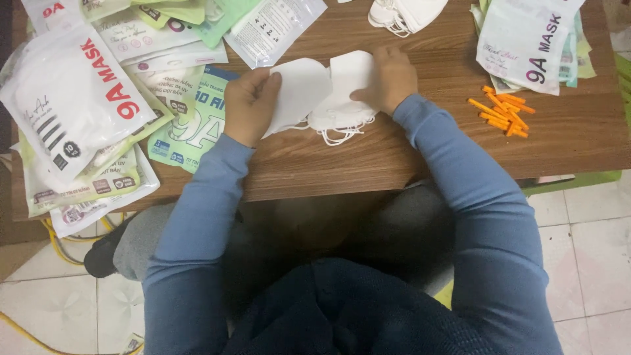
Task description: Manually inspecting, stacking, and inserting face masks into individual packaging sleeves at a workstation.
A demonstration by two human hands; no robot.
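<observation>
A wooden tabletop (368, 158) fills the upper view, seen from above. A heap of flat mask packets (85, 112) covers its left side, and a smaller packet pile (526, 39) sits at the right. At the centre lies a small stack of white face masks (328, 92), ear loops trailing. The left hand (251, 105) pinches the stack's left edge; the right hand (388, 79) curls over its right edge. Small orange strips (505, 113) lie well to the right.
</observation>
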